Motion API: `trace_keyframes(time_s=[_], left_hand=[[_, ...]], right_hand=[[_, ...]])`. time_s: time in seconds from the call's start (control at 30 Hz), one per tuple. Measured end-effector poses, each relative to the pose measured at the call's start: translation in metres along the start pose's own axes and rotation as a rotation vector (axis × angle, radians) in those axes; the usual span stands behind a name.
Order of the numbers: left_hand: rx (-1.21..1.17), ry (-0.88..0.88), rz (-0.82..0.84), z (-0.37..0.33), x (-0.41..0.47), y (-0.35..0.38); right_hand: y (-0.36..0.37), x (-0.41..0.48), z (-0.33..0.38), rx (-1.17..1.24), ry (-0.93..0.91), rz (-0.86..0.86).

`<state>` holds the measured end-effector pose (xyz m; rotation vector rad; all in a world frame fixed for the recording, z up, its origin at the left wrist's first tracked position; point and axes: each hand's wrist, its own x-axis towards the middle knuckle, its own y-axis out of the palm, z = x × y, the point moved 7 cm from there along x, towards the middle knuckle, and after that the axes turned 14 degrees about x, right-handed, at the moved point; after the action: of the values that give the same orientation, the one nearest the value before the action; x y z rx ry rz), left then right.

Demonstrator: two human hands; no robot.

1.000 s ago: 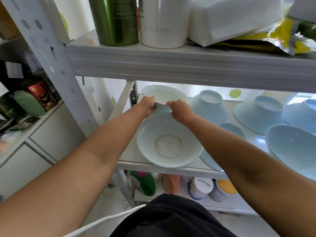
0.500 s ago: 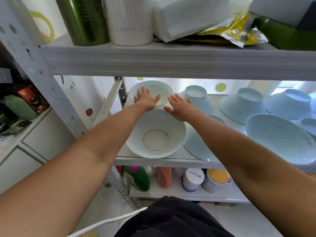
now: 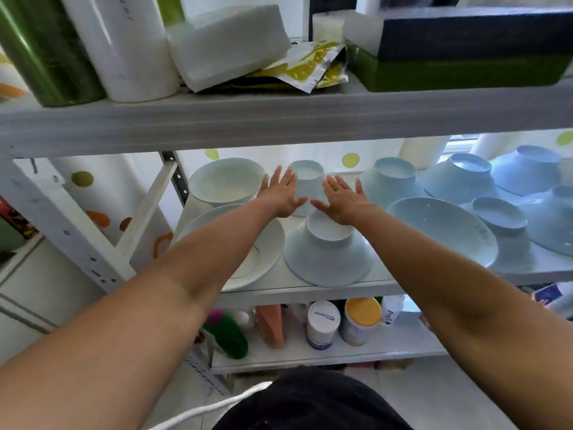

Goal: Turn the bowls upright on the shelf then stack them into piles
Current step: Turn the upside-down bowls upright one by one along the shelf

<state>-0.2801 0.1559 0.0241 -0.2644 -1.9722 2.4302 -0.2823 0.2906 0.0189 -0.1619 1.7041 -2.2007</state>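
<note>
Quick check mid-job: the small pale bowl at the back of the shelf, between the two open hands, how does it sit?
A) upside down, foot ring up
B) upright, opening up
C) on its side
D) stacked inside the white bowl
A: the small pale bowl shows its flat foot ring on top, between the left hand and right hand.

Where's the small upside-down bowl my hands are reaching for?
The small upside-down bowl sits at the back of the shelf, between the upright white bowl and an overturned blue bowl.

Upper shelf board (image 3: 279, 119) caps headroom over the bowls – a bare strip of shelf (image 3: 384, 274) lies between the front overturned bowl (image 3: 328, 252) and upright blue bowl (image 3: 440, 228); overturned bowls crowd the right
</note>
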Motion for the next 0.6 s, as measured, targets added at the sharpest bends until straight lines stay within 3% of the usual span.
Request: trace_keyframes(time_s=[0.5, 0.6], left_hand=[[0.07, 0.14, 0.094, -0.009, 0.078, 0.025], [0.053, 0.121, 0.04, -0.01, 0.089, 0.022]], right_hand=[[0.02, 0.06, -0.011, 0.072, 0.068, 0.059], [0.02, 0.065, -0.009, 0.085, 0.064, 0.09]])
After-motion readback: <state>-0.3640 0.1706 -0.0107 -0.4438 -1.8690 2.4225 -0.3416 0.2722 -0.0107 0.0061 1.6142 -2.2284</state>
